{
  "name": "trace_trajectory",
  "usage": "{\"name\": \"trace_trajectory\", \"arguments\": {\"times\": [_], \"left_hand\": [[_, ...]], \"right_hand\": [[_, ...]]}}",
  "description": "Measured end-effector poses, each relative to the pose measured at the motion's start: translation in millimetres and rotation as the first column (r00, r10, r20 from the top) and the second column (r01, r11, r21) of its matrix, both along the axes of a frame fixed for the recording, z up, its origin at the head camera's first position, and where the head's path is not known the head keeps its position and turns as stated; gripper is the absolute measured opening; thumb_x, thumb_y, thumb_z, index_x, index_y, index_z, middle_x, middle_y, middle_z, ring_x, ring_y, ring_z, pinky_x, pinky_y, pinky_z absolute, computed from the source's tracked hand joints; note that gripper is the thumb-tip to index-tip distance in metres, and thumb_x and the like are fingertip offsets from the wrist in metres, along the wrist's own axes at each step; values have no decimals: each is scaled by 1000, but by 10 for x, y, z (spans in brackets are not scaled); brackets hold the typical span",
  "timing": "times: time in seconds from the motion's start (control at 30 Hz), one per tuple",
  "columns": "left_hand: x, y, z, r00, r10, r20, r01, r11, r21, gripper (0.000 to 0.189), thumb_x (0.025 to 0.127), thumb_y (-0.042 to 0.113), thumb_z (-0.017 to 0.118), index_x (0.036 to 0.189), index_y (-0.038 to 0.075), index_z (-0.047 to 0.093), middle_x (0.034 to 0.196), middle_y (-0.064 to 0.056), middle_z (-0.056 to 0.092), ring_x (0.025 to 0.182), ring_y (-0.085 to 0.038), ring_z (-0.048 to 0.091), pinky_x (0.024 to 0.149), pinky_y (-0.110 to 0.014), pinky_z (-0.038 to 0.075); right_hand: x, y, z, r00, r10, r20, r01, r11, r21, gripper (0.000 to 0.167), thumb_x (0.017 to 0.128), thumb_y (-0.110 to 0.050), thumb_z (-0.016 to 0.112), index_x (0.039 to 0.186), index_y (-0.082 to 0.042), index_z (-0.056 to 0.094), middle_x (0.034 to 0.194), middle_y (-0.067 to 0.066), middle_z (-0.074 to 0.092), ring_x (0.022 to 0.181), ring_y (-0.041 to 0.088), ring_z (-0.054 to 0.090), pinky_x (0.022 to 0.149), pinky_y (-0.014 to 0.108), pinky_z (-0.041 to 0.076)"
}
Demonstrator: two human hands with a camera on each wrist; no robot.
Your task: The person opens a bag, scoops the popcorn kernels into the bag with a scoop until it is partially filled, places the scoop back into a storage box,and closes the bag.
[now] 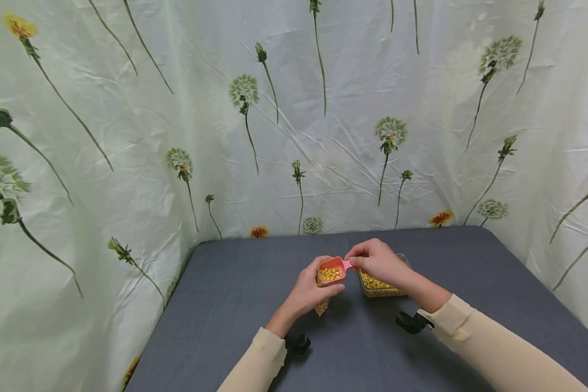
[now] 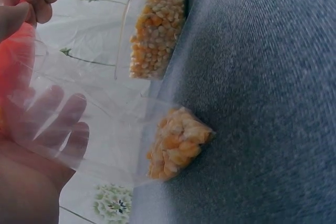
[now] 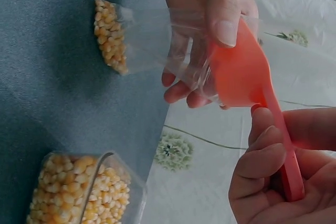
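Observation:
In the head view, my left hand [image 1: 306, 291] holds up a clear plastic bag [image 3: 149, 38] around its upper part. Yellow corn kernels [image 2: 176, 142] fill the bag's bottom corner, close over the table. My right hand [image 1: 378, 265] grips the handle of a pink scoop [image 3: 239, 74], whose bowl sits at the bag's mouth. Kernels lie in that bowl in the head view. My left thumb rests along the side of the scoop in the right wrist view. Through the clear film, the left fingers show behind the bag.
A clear rectangular container [image 1: 384, 293] of corn kernels stands on the dark grey table [image 1: 235, 305], partly behind my right hand and forearm. A flower-printed white curtain [image 1: 343, 179] hangs behind the table and along its sides. Black wrist mounts [image 1: 411, 322] hang below both cuffs.

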State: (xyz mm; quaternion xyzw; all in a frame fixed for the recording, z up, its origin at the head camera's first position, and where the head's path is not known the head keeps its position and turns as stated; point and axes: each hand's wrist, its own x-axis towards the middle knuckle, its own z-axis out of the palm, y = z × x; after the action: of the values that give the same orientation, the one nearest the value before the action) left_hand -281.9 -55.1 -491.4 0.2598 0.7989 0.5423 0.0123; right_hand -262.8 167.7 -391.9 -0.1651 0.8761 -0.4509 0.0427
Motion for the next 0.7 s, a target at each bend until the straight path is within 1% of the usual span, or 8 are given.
{"name": "trace_trajectory", "arguments": {"times": [0.17,0.27,0.4,0.47,0.57,0.7], "left_hand": [[-15,-19,0,1000,11,-9,-11,1000,-6,70,81,44,85,141,31,49,118,11,61,98,-13,61,81,-33,52],[-22,-23,-1,1000,20,0,-20,1000,-7,71,81,40,86,141,31,48,119,11,61,99,-12,61,83,-34,52],[-29,-29,-7,1000,27,16,-27,1000,-1,72,82,33,87,141,30,47,121,10,61,101,-13,60,85,-35,51],[-31,-33,-10,999,29,26,-29,1000,4,74,81,33,87,142,29,46,122,10,60,102,-13,60,85,-36,51],[-33,-38,-9,998,38,40,-38,999,13,76,79,37,88,142,29,45,123,10,60,103,-13,60,86,-35,52],[-42,-35,-15,998,49,47,-51,998,47,75,79,35,88,141,28,46,124,9,60,106,-12,61,87,-34,53]], "right_hand": [[10,-54,35,999,0,-44,1,999,41,16,99,-7,61,99,-7,77,78,1,66,68,21,58,62,36,49],[28,-74,58,998,6,-68,-2,998,61,16,99,-8,61,99,-7,77,80,0,67,69,19,58,63,36,50],[59,-103,90,995,15,-100,-7,996,85,16,99,-8,61,101,-7,77,78,-1,67,65,18,56,60,35,48],[73,-117,108,993,17,-114,-6,995,95,16,99,-7,61,102,-7,77,78,-2,67,64,17,56,60,35,48],[81,-132,116,990,15,-139,1,994,114,15,99,-7,62,102,-7,76,79,-3,67,66,17,56,60,35,49],[104,-160,132,981,9,-193,19,990,142,12,98,-7,64,102,-8,76,78,-4,66,63,16,55,58,34,48]]}}
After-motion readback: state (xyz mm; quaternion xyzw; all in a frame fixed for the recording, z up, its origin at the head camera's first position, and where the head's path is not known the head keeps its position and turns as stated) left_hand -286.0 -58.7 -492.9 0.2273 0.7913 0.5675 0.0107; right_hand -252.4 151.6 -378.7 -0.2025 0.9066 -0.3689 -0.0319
